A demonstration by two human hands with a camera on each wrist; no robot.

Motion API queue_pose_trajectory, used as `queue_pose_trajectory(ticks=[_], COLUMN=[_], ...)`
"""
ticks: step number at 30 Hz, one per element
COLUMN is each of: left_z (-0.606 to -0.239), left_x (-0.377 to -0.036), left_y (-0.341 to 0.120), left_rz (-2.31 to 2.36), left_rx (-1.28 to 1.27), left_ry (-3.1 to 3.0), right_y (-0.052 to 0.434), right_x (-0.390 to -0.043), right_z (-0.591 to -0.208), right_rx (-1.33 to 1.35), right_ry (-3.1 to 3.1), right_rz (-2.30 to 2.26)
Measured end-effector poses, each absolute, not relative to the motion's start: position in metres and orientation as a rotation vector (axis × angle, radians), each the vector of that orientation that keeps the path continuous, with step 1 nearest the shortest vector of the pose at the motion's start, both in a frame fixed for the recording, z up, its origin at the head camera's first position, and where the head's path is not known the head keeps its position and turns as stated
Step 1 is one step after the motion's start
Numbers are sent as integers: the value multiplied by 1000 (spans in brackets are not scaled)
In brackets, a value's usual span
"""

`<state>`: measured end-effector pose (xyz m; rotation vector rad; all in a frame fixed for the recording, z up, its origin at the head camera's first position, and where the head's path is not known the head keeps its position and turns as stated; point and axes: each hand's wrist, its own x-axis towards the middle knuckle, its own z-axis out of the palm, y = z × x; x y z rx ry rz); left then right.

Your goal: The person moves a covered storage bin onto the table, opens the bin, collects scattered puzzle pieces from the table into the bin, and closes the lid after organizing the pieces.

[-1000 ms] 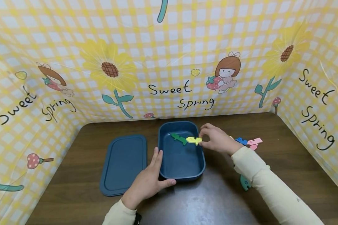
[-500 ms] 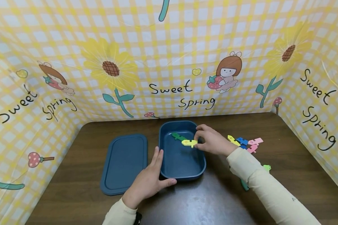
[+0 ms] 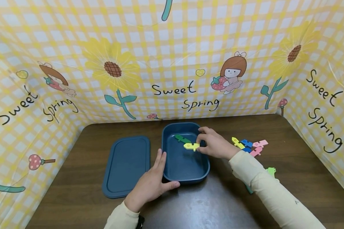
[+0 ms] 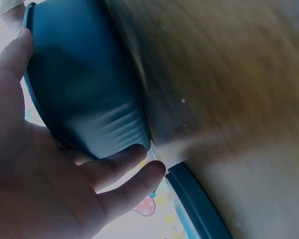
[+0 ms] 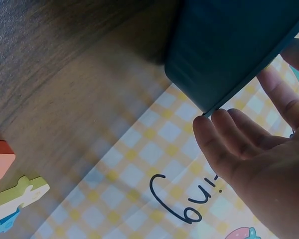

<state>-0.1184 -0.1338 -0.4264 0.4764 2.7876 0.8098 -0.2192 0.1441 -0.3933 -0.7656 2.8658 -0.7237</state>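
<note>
A dark blue box [image 3: 164, 159] stands open in the middle of the brown table [image 3: 218, 203]. My left hand [image 3: 153, 183] rests against its near left corner, fingers straight along the wall [image 4: 89, 94], thumb on the front. My right hand [image 3: 215, 143] reaches over the box's right rim and pinches a yellow puzzle piece [image 3: 190, 146] above the inside. A green piece [image 3: 182, 139] lies on the box floor at the back. In the right wrist view the box wall [image 5: 229, 50] fills the top and my fingers [image 5: 239, 139] curl beside it.
The box's blue lid [image 3: 126, 165] lies flat to the left. Several coloured pieces [image 3: 247, 145] sit on the table right of the box, a light green one [image 3: 271, 171] and a teal one beside my right sleeve. A yellow checked cloth screen [image 3: 172, 63] walls in the table.
My right hand has carried the yellow piece leftward from the box's right rim to above the box's inside. The left hand has stayed on the box corner.
</note>
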Motion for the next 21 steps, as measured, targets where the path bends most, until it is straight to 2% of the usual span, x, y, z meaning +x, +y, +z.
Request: queue_pose_trajectory(ticks=[21], left_z=[-426], left_x=[-118], left_y=[-134], left_rz=[796], left_rx=[482], left_ry=[2794], right_y=[144], right_x=[-223], right_z=[-399], right_rx=[-747], right_ry=[2880], right_rz=[-703])
